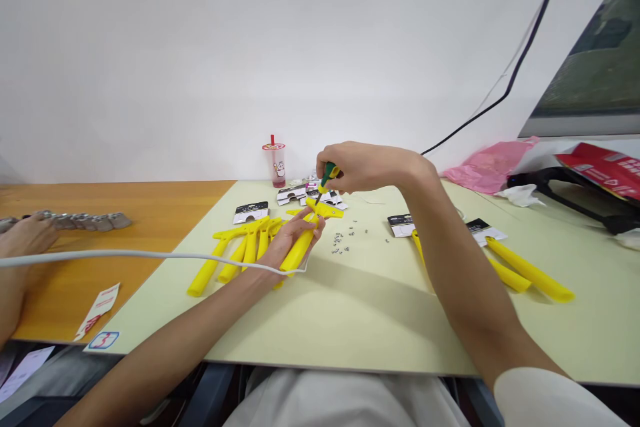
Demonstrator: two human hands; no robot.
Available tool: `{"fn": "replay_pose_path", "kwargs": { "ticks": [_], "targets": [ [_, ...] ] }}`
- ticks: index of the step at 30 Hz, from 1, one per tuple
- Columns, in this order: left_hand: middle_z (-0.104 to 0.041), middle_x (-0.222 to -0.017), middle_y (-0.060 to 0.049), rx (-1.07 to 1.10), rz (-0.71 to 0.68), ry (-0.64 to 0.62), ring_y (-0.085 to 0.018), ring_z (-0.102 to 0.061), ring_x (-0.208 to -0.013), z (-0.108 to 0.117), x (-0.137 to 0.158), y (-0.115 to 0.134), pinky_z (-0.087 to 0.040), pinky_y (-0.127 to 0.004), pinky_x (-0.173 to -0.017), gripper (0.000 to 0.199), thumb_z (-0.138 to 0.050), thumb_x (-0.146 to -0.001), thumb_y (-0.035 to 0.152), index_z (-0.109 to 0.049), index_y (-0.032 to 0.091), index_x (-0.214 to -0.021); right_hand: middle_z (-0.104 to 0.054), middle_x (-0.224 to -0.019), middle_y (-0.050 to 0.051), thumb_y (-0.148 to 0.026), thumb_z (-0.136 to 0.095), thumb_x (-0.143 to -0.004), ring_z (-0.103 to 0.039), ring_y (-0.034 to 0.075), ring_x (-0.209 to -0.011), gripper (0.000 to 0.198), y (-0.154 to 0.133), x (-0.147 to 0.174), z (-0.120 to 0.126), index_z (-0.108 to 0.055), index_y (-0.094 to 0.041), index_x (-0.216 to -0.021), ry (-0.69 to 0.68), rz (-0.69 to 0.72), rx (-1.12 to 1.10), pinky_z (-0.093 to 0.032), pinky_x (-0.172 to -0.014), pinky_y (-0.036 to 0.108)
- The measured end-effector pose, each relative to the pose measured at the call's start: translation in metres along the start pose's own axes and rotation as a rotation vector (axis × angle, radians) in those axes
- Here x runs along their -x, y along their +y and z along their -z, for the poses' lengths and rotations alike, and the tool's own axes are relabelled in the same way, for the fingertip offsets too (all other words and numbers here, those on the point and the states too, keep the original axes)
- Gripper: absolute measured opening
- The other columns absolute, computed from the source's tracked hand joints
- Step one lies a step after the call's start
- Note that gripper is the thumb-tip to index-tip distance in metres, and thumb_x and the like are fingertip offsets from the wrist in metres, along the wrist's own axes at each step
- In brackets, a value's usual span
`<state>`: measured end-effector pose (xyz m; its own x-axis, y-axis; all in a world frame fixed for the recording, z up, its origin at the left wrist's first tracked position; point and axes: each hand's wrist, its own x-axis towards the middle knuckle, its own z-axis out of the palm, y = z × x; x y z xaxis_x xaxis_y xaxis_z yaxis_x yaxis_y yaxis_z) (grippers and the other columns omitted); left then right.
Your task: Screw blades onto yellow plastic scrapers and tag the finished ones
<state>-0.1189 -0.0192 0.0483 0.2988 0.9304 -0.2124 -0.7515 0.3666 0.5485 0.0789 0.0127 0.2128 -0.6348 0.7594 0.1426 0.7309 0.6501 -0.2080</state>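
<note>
My left hand (pixel 295 238) is wrapped round the tube-like handle of a yellow plastic T-shaped tool (pixel 299 250), its wide head pointing away from me. From above, my right hand (pixel 345 167) grips a screwdriver (pixel 328 175) with a green and yellow handle. The screwdriver's tip meets the head of the yellow tool; whether a screw sits under it is too small to tell. Left of my left hand lie several more yellow T-shaped tools (pixel 240 247). Small loose screws (pixel 340 240) are scattered on the table to the right of the held tool.
More yellow tools (pixel 533 270) and a black-and-white card (pixel 483 230) lie at the right. Further cards (pixel 251 211) and a lidded cup (pixel 278 167) stand behind. A white cable (pixel 150 255) crosses in front of my left forearm. At far left, another person's hand (pixel 30 235) touches metal pieces (pixel 90 221).
</note>
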Motion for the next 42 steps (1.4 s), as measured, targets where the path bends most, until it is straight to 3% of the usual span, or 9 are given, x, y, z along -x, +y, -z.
{"fn": "replay_pose_path", "kwargs": {
  "ticks": [4, 14, 21, 24, 31, 38, 42],
  "targets": [
    [-0.068, -0.141, -0.019, -0.024, -0.017, 0.006, -0.014, -0.079, -0.095, 0.000, 0.000, -0.001, -0.061, -0.017, -0.071, 0.090, -0.064, -0.083, -0.013, -0.049, 0.023, -0.164, -0.079, -0.111, 0.009, -0.027, -0.080, -0.088, -0.070, 0.023, -0.081, 0.019, 0.005, 0.006, 0.002, -0.073, -0.024, -0.106, -0.005, 0.068, -0.004, -0.045, -0.064, 0.035],
    [-0.071, -0.133, -0.015, -0.046, -0.028, -0.063, -0.014, -0.079, -0.097, 0.002, 0.000, -0.002, -0.060, -0.016, -0.073, 0.088, -0.068, -0.081, -0.012, -0.055, 0.024, -0.161, -0.076, -0.094, 0.006, -0.045, -0.071, -0.103, -0.065, 0.021, -0.075, 0.018, 0.005, 0.009, 0.008, -0.070, -0.026, -0.105, 0.116, 0.034, -0.017, -0.040, -0.067, 0.036],
    [-0.068, -0.140, -0.018, -0.037, -0.011, 0.003, -0.013, -0.079, -0.094, -0.004, 0.002, 0.000, -0.060, -0.015, -0.071, 0.089, -0.064, -0.082, -0.013, -0.052, 0.025, -0.162, -0.074, -0.131, 0.009, -0.029, -0.079, -0.092, -0.069, 0.026, -0.099, 0.031, 0.010, 0.006, 0.003, -0.066, -0.028, -0.120, 0.102, 0.114, -0.010, -0.048, -0.073, 0.035],
    [-0.069, -0.138, -0.017, -0.037, -0.012, -0.013, -0.013, -0.078, -0.093, -0.005, 0.004, 0.001, -0.060, -0.015, -0.070, 0.089, -0.064, -0.082, -0.013, -0.052, 0.025, -0.162, -0.076, -0.126, 0.008, -0.024, -0.075, -0.095, -0.069, 0.024, -0.099, 0.025, 0.006, 0.007, 0.005, -0.067, -0.027, -0.118, 0.091, 0.173, -0.082, -0.048, -0.074, 0.034],
    [-0.069, -0.137, -0.017, -0.048, -0.018, -0.036, -0.014, -0.079, -0.095, -0.004, 0.005, 0.000, -0.060, -0.015, -0.071, 0.091, -0.066, -0.081, -0.013, -0.053, 0.024, -0.162, -0.076, -0.110, 0.005, -0.033, -0.074, -0.099, -0.065, 0.022, -0.087, 0.013, -0.004, 0.006, 0.005, -0.066, -0.027, -0.107, 0.159, 0.202, -0.106, -0.044, -0.072, 0.035],
    [-0.068, -0.137, -0.020, -0.045, 0.001, -0.041, -0.014, -0.078, -0.094, -0.001, 0.002, -0.002, -0.060, -0.016, -0.070, 0.087, -0.065, -0.082, -0.013, -0.053, 0.022, -0.161, -0.076, -0.118, 0.006, -0.022, -0.076, -0.090, -0.066, 0.025, -0.093, 0.027, 0.004, 0.003, 0.001, -0.065, -0.028, -0.113, 0.104, 0.227, -0.140, -0.047, -0.074, 0.035],
    [-0.069, -0.138, -0.019, -0.041, -0.010, -0.021, -0.014, -0.079, -0.095, -0.002, 0.002, 0.000, -0.060, -0.015, -0.070, 0.089, -0.065, -0.081, -0.013, -0.053, 0.023, -0.161, -0.076, -0.120, 0.006, -0.022, -0.075, -0.092, -0.067, 0.024, -0.097, 0.025, 0.006, -0.001, 0.000, -0.066, -0.027, -0.115, 0.112, 0.252, -0.209, -0.047, -0.073, 0.034]
  ]
}}
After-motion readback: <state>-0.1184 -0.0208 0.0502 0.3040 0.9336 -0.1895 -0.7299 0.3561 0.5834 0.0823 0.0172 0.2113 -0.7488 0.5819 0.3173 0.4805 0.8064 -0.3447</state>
